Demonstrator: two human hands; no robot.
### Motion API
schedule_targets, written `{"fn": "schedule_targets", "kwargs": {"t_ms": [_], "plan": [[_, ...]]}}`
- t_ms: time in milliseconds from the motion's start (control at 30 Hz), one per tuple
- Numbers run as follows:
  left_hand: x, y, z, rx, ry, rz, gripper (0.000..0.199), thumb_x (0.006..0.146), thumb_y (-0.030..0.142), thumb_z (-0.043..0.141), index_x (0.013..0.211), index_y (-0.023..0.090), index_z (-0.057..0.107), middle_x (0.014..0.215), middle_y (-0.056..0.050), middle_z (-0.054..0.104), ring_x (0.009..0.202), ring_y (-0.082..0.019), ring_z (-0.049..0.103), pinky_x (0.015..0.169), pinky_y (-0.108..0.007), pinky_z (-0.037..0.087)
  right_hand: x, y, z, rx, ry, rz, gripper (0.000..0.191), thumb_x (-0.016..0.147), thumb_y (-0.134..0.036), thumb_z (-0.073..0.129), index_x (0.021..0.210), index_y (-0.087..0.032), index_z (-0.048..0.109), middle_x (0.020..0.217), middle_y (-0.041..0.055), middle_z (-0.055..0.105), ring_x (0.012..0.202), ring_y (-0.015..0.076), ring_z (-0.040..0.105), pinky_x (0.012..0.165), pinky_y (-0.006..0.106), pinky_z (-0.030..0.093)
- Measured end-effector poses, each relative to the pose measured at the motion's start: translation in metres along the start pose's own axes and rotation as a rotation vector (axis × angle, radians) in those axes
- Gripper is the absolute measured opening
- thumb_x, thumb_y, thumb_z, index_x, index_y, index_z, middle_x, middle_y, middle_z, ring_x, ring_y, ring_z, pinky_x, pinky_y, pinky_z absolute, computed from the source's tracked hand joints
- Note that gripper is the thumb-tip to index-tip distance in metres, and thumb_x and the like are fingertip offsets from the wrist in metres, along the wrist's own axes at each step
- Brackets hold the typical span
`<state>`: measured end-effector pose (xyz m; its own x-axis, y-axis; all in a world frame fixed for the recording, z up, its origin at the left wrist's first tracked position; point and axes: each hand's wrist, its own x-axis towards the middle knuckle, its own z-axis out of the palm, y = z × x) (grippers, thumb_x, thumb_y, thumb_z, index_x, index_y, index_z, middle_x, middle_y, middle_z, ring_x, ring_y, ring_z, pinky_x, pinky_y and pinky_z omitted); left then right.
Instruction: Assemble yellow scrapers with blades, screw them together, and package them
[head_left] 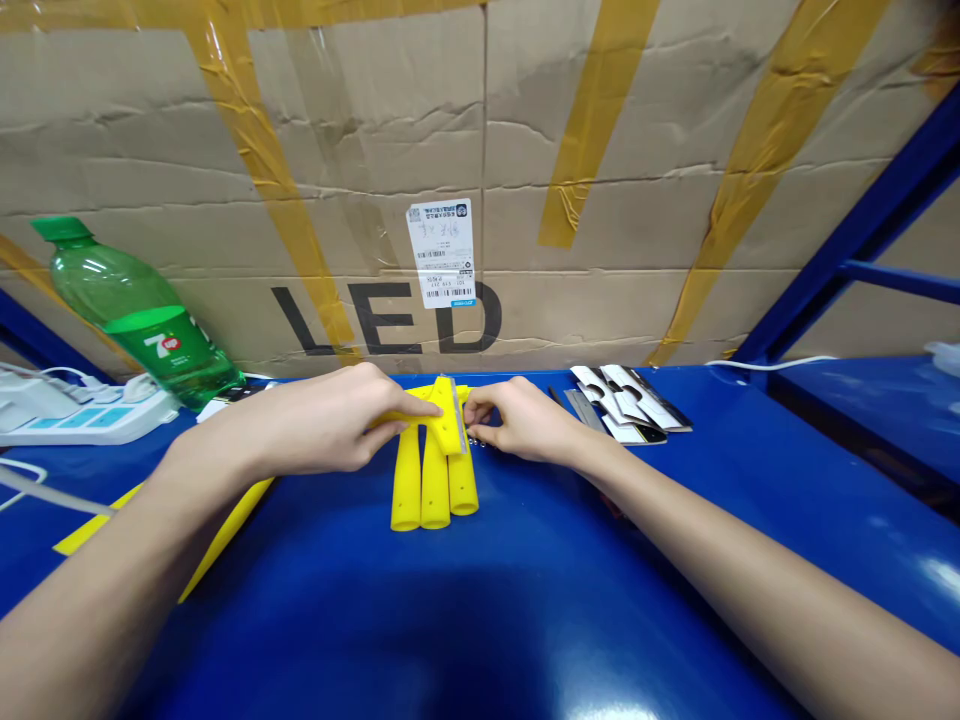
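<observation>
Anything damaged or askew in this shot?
The carton has long creases across its face, suggesting rough handling. At the left, the green bottle looks tilted, though the wide lens may exaggerate that. No spill shows; the yellow tool at the left hand has no obvious damage.

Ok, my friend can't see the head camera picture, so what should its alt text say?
A person's left grip holds a yellow tool with a silver edge; the right grip is beside that edge. Three yellow tubes lie on a blue table, with a green bottle at left and a cardboard box marked LED behind.
</observation>
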<state>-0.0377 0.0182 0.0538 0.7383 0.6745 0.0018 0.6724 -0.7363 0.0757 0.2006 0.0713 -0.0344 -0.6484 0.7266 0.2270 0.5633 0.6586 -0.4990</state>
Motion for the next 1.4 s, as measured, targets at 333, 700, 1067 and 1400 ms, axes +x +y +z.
{"fn": "schedule_targets", "kwargs": {"t_ms": [333,700,1067,1400], "plan": [[0.001,0.0,0.0,0.017,-0.005,0.012,0.043,0.094,0.019,0.055,0.131,0.034,0.07,0.098,-0.005,0.082,0.073,-0.02,0.073,0.062,-0.025,0.048,-0.001,-0.002,-0.002,-0.022,-0.039,-0.044,0.014,0.078,-0.011,0.07,0.089,-0.019,0.072,0.098,0.0042,0.078,0.093,0.0204,0.071,0.082,0.028,0.049],[0.001,0.001,0.0,0.046,-0.045,-0.008,0.042,0.096,0.017,0.052,0.13,0.033,0.071,0.1,-0.005,0.081,0.078,-0.02,0.074,0.062,-0.025,0.047,-0.001,0.0,0.0,-0.028,-0.035,-0.007,0.014,0.078,-0.009,0.069,0.088,-0.019,0.072,0.096,0.004,0.078,0.091,0.0205,0.072,0.079,0.027,0.048],[0.002,0.002,-0.001,0.058,-0.033,0.009,0.045,0.096,0.016,0.052,0.136,0.031,0.067,0.098,-0.005,0.081,0.077,-0.019,0.074,0.061,-0.024,0.047,-0.004,0.001,-0.012,-0.028,-0.043,0.027,0.018,0.073,-0.003,0.068,0.08,-0.019,0.071,0.087,0.0022,0.079,0.083,0.0186,0.072,0.073,0.027,0.048],[0.001,0.001,-0.004,0.064,-0.08,-0.034,0.044,0.093,0.013,0.054,0.13,0.031,0.07,0.094,-0.003,0.08,0.074,-0.018,0.072,0.06,-0.024,0.043,-0.004,-0.002,-0.016,-0.017,-0.014,0.008,0.013,0.077,-0.006,0.067,0.08,-0.019,0.067,0.086,0.0022,0.078,0.082,0.0173,0.071,0.074,0.026,0.048]]}}
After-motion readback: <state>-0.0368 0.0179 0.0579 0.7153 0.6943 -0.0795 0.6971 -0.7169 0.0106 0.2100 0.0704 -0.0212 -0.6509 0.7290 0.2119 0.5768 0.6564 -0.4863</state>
